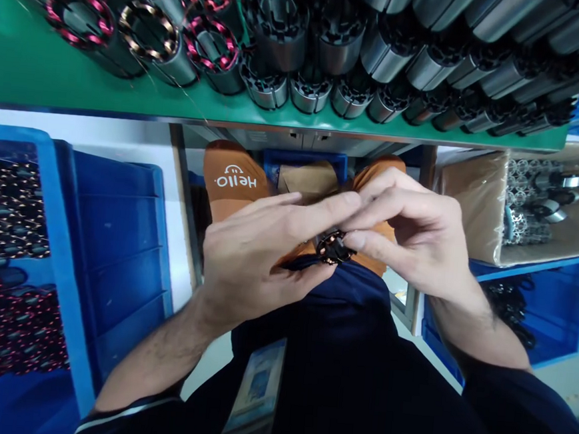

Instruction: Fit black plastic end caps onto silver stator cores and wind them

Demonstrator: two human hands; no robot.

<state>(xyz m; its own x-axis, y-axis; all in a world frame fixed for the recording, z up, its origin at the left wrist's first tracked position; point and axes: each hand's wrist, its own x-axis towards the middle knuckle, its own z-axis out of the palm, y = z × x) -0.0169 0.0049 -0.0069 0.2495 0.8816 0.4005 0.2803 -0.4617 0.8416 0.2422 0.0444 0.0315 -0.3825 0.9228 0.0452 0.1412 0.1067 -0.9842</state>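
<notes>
At centre, stator [336, 249] nearly end-on.

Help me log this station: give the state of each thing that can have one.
Left hand, curled around the held core.
Right hand, thumb at the held core.
Held core, copper-coloured wire showing.
Wound cores, standing on the green bench.
Bare cores, standing beside them, no coloured wire visible.
Cardboard box, open, metal parts inside.
Right blue bin, open, black parts inside.
Left blue bin, open, more wound cores inside.
Cabinet doors, seemingly shut.
</notes>
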